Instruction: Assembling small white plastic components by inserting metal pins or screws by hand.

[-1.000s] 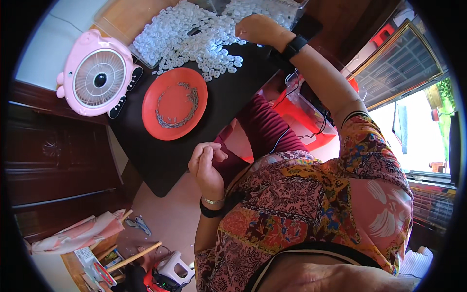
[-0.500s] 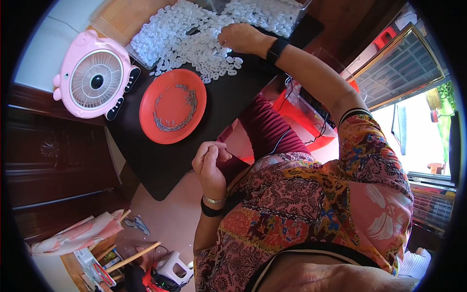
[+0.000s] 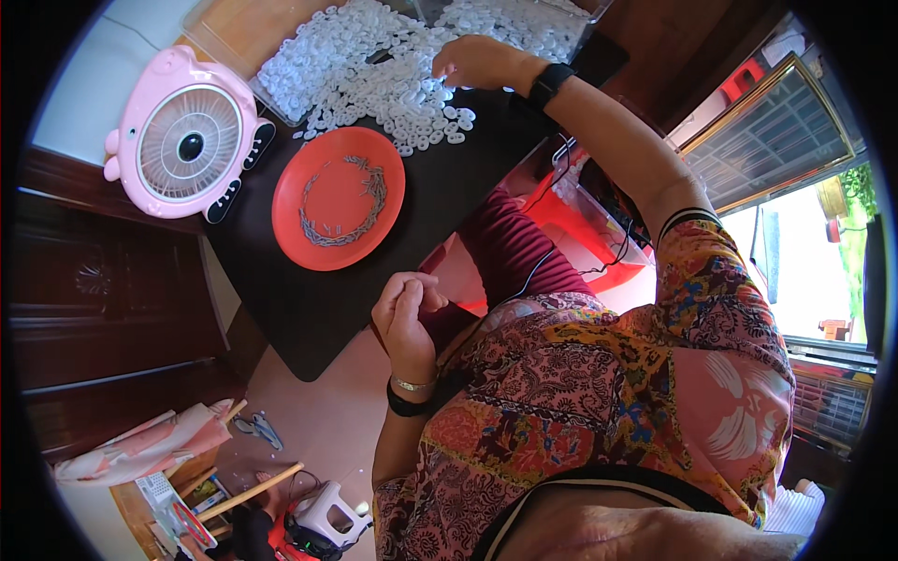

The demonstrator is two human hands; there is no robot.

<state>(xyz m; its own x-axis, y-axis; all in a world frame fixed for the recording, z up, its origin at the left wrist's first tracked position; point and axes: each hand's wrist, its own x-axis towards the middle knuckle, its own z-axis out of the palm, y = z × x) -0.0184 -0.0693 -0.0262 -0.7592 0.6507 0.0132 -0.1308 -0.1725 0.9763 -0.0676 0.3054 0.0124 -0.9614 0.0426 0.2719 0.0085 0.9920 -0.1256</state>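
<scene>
My right hand [image 3: 485, 64], with a black watch band on its wrist, is over a large heap of small white oval plastic pieces [image 3: 374, 79] at the back of the black table. Its fingers are bent together among the pieces; whether one is between them is hidden. Nearer to me, my left hand [image 3: 408, 318] is held before my body off the table's edge, fingers curled and thumb pressed to them. What it holds, if anything, does not show. Between heap and left hand sits a round red plate [image 3: 344, 201], with small grey metal pins [image 3: 377, 192] lying in a rough ring.
A pink animal-shaped fan [image 3: 190, 140] stands left of the plate. Clear plastic trays [image 3: 587, 21] with more white pieces are at the back. A red container [image 3: 552, 215] and a dark cable lie right of my legs. Scissors-like tool [image 3: 259, 428] rests on the floor.
My right hand has shifted slightly right and up over the white pieces. The left hand stays in nearly the same place and pose. The whole view has moved a little.
</scene>
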